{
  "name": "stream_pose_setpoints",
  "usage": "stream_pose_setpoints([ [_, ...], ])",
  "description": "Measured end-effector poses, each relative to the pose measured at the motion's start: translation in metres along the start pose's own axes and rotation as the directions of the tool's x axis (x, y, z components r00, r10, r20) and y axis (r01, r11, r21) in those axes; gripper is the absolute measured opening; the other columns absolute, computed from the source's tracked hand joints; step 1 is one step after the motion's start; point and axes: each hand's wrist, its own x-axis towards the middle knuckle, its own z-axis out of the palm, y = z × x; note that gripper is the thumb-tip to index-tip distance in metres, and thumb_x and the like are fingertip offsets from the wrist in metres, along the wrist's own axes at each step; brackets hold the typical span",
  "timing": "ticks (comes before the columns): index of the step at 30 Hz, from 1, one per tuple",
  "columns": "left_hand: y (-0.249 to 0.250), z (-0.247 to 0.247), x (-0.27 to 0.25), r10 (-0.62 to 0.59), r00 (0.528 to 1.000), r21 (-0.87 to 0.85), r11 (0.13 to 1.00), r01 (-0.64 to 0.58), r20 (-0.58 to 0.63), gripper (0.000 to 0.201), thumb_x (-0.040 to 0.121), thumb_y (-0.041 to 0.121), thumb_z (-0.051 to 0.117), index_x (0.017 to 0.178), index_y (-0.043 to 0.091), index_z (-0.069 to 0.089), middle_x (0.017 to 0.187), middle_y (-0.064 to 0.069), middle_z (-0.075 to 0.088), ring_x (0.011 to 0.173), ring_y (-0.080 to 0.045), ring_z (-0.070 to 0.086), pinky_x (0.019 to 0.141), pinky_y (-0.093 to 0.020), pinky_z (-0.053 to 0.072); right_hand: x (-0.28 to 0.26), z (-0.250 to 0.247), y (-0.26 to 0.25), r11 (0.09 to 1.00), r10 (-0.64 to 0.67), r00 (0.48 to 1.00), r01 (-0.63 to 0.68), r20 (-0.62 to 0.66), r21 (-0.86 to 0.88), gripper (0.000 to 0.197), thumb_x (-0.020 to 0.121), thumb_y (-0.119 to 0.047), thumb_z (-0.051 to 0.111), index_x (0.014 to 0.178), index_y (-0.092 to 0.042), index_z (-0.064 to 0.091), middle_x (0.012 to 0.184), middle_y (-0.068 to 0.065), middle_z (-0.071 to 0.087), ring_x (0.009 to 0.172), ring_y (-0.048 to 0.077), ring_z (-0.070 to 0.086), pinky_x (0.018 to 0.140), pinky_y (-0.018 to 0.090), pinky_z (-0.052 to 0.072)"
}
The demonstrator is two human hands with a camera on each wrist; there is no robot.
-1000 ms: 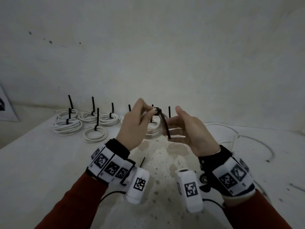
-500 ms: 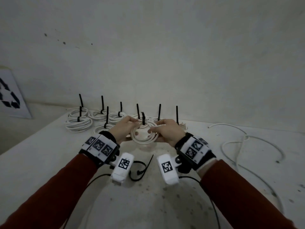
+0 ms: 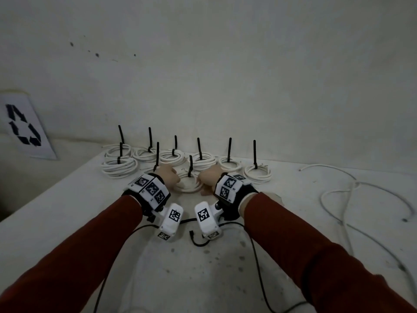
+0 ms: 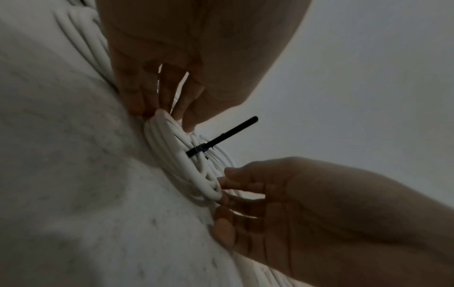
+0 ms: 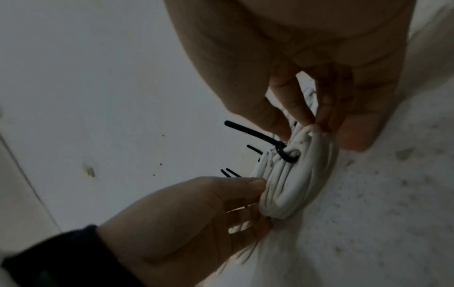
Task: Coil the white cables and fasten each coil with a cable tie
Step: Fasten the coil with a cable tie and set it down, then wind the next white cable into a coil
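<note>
A white cable coil bound by a black cable tie lies on the white table, just in front of the row of tied coils. My left hand pinches its left rim and my right hand pinches its right rim. The left wrist view shows the coil with the tie's tail sticking up, the left fingertips on one edge and the right hand on the other. The right wrist view shows the coil, its tie, the right fingers and the left hand.
Several tied coils with upright black tails line the back of the table. A loose white cable sprawls on the right. A black loop lies by my wrists. A recycling sign leans at the left, beyond the table's edge.
Both hands brought the tied coil down from in front of me and forward onto the table by the row. The tie's tail now stands upright.
</note>
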Motion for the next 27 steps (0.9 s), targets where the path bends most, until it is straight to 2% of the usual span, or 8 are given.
stream_pose_setpoints([
  [2, 0.003, 0.002, -0.003, -0.001, 1.000, 0.056, 0.998, 0.000, 0.004, 0.041, 0.089, 0.009, 0.053, 0.058, 0.018, 0.028, 0.061, 0.001, 0.029, 0.055, -0.013, 0.030, 0.053, -0.025, 0.023, -0.017, 0.002, -0.002, 0.905, -0.124, 0.992, 0.106, -0.017, -0.412, 0.024, 0.094, -0.012, 0.054, 0.114, 0.000, 0.059, 0.111, 0.015, 0.066, 0.099, 0.028, 0.065, 0.079, 0.030, 0.048],
  [5, 0.012, 0.003, -0.015, 0.074, 0.994, 0.142, 0.988, -0.063, -0.074, 0.029, 0.091, 0.020, 0.053, 0.064, 0.021, 0.041, 0.084, -0.004, 0.049, 0.081, -0.021, 0.052, 0.070, -0.027, 0.039, -0.027, -0.004, -0.001, 0.969, -0.136, 0.990, 0.123, -0.045, -0.212, 0.032, 0.093, -0.009, 0.051, 0.121, 0.004, 0.058, 0.100, 0.015, 0.061, 0.084, 0.025, 0.061, 0.074, 0.033, 0.052],
  [7, 0.025, 0.003, -0.023, 0.206, 0.965, 0.110, 0.976, -0.190, -0.162, 0.009, 0.090, 0.019, 0.056, 0.088, 0.013, 0.062, 0.107, -0.011, 0.058, 0.106, -0.029, 0.055, 0.086, -0.030, 0.041, -0.040, -0.018, 0.005, 0.959, -0.167, 0.981, 0.139, -0.096, -0.247, 0.032, 0.091, -0.012, 0.055, 0.118, 0.006, 0.059, 0.089, 0.012, 0.056, 0.075, 0.024, 0.056, 0.066, 0.034, 0.051],
  [10, 0.053, 0.012, -0.045, 0.448, 0.881, 0.062, 0.894, -0.444, -0.155, 0.012, 0.091, 0.017, 0.057, 0.099, 0.014, 0.065, 0.106, -0.004, 0.064, 0.097, -0.021, 0.058, 0.080, -0.024, 0.040, -0.072, -0.057, 0.023, 0.928, -0.212, 0.966, 0.151, -0.147, -0.340, 0.027, 0.090, -0.021, 0.061, 0.110, -0.004, 0.065, 0.095, 0.010, 0.063, 0.083, 0.022, 0.058, 0.073, 0.034, 0.051],
  [13, 0.089, 0.027, -0.071, 0.605, 0.796, 0.069, 0.796, -0.602, -0.036, 0.011, 0.093, 0.021, 0.055, 0.092, 0.017, 0.066, 0.093, 0.004, 0.064, 0.087, -0.012, 0.056, 0.074, -0.018, 0.035, -0.102, -0.111, 0.057, 0.844, -0.180, 0.956, 0.028, -0.233, -0.536, 0.036, 0.090, -0.029, 0.062, 0.113, -0.002, 0.066, 0.118, 0.013, 0.064, 0.108, 0.027, 0.058, 0.095, 0.036, 0.047],
  [16, 0.125, 0.052, -0.086, 0.690, 0.723, 0.067, 0.721, -0.690, 0.023, 0.015, 0.093, 0.024, 0.055, 0.095, 0.016, 0.068, 0.091, 0.005, 0.062, 0.086, -0.010, 0.055, 0.073, -0.017, 0.034, -0.128, -0.164, 0.097, 0.702, -0.072, 0.925, -0.219, -0.373, -0.678, 0.044, 0.091, -0.036, 0.058, 0.123, -0.007, 0.058, 0.130, 0.015, 0.054, 0.118, 0.032, 0.051, 0.101, 0.039, 0.041],
  [21, 0.175, 0.100, -0.103, 0.790, 0.605, 0.058, 0.602, -0.796, 0.101, 0.017, 0.093, 0.018, 0.053, 0.100, 0.013, 0.068, 0.103, -0.001, 0.063, 0.100, -0.017, 0.056, 0.077, -0.018, 0.034, -0.168, -0.211, 0.133, 0.591, 0.070, 0.900, -0.384, -0.429, -0.709, 0.048, 0.089, -0.033, 0.063, 0.123, -0.001, 0.055, 0.126, 0.015, 0.059, 0.113, 0.029, 0.056, 0.088, 0.031, 0.047],
  [27, 0.207, 0.146, -0.113, 0.806, 0.560, 0.050, 0.562, -0.826, 0.192, 0.022, 0.093, 0.018, 0.054, 0.112, 0.013, 0.064, 0.119, -0.006, 0.060, 0.108, -0.020, 0.053, 0.077, -0.015, 0.029, -0.177, -0.219, 0.141, 0.558, 0.137, 0.878, -0.451, -0.459, -0.697, 0.046, 0.080, -0.024, 0.074, 0.117, -0.001, 0.057, 0.118, 0.014, 0.061, 0.100, 0.027, 0.059, 0.077, 0.030, 0.048],
])
